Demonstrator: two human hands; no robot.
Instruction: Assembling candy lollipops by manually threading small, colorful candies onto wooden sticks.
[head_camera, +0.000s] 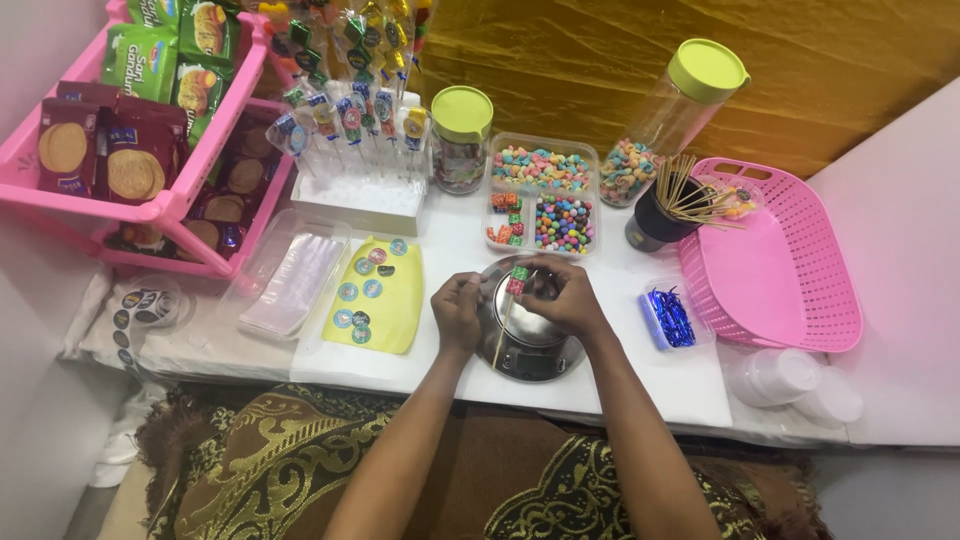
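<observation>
My left hand (458, 310) and my right hand (562, 297) meet over a small metal bowl on a scale (530, 345). Between them is a thin wooden skewer (504, 325) with red and green candy cubes (517, 279) threaded near its top. My right hand pinches the candy end, and my left hand holds something small beside it, too tiny to make out. Just behind the hands sits a clear divided tray of coloured candies (545, 195).
A yellow sheet with round stickers (375, 295) and a clear tray of plastic bags (292, 275) lie left. Wrapped candy sticks stand in a white block (355, 195). Two jars with green lids (462, 140), a cup of skewers (665, 210), blue twist ties (672, 317) and a pink basket (785, 270) are behind and right.
</observation>
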